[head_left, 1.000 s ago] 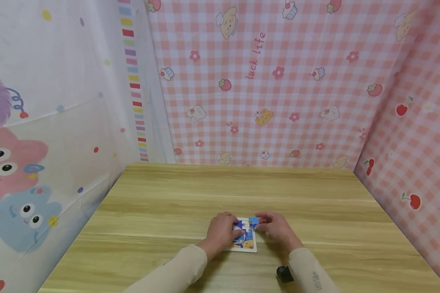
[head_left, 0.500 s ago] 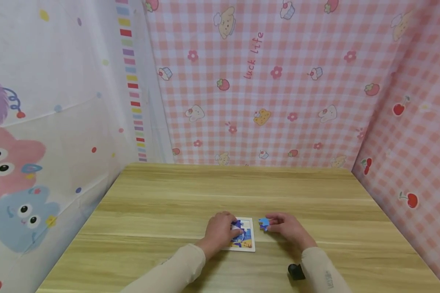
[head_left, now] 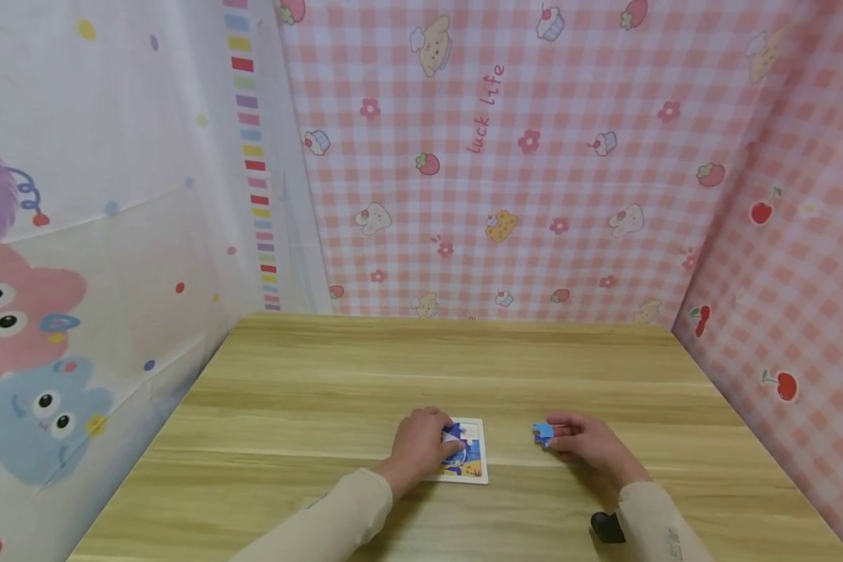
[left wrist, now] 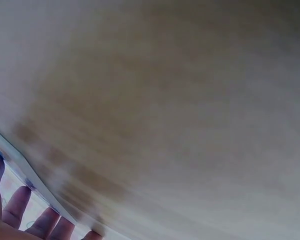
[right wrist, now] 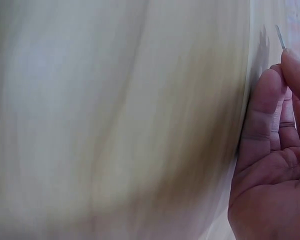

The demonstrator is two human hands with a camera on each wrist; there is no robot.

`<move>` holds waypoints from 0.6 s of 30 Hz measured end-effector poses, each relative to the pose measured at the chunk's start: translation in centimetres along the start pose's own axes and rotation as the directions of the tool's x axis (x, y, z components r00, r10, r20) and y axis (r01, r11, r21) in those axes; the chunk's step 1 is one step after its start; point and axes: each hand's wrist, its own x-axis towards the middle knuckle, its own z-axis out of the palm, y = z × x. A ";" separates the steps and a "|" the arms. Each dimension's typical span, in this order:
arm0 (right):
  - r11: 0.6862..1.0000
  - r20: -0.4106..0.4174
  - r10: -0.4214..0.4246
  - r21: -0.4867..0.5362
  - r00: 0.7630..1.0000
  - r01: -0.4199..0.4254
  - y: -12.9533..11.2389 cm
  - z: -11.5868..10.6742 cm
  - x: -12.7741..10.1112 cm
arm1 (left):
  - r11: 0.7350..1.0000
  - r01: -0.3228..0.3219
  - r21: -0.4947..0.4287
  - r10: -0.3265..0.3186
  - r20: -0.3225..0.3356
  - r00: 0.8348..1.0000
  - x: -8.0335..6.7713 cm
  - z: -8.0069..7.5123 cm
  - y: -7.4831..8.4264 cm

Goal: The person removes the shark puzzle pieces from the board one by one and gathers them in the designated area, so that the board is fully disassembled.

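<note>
while your left hand (head_left: 420, 446) pressed the puzzle board (head_left: 472, 460), your right hand (head_left: 586, 445) pinched one blue piece (head_left: 542, 433) off to its side, others seemingly left in.

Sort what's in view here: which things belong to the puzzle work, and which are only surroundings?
In the work:
- small white-bordered picture puzzle board, under the left hand
- blue jigsaw piece, pinched by the right hand, apart from the board

Surroundings:
- light wooden table
- pink checked cartoon backdrop
- black wrist camera
</note>
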 end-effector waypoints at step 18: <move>0.999 0.022 0.029 -0.033 0.999 -0.029 2.0 -5.8 -1.0 | 0.999 0.031 0.036 -0.033 0.041 0.999 0.2 -0.2 0.3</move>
